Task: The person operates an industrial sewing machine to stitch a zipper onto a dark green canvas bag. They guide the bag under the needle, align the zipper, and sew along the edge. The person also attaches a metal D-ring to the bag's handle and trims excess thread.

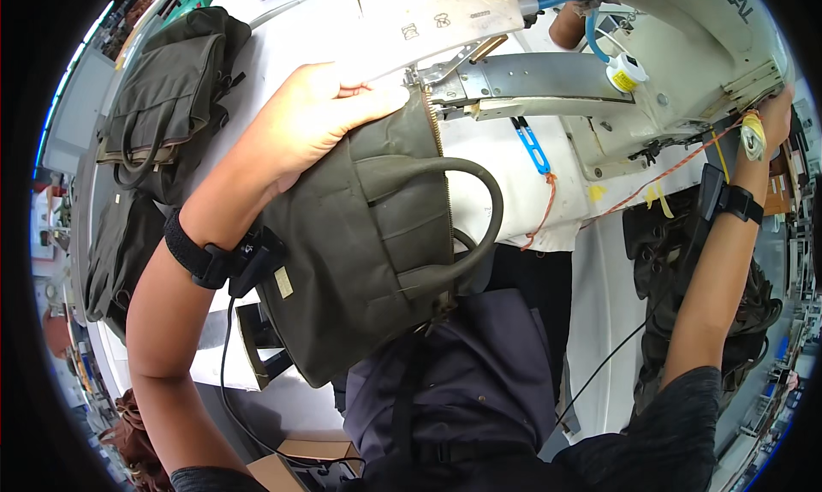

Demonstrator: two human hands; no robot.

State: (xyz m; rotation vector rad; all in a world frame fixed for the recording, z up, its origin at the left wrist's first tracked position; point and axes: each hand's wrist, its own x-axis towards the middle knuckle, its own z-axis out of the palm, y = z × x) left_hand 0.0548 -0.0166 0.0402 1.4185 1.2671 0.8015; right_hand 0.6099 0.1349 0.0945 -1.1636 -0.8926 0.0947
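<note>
A dark olive handbag (334, 235) with two looped handles and a zipper along its top edge lies across the front of a sewing machine (685, 72). Its upper corner sits at the needle and presser foot (417, 75). My left hand (308, 119) grips that corner, thumb on top and stretched toward the foot, other fingers partly tucked under. At the far right my right hand (775, 119) reaches the machine's end; its fingers are mostly hidden there. A pale rolled strip (753, 137) sits beside my right wrist.
Blue thread snips (533, 145) on an orange cord (634, 196) lie on the white table by the machine. More olive bags are piled at the left (171, 89) and hang at the right (659, 269). A cardboard box (300, 458) stands below.
</note>
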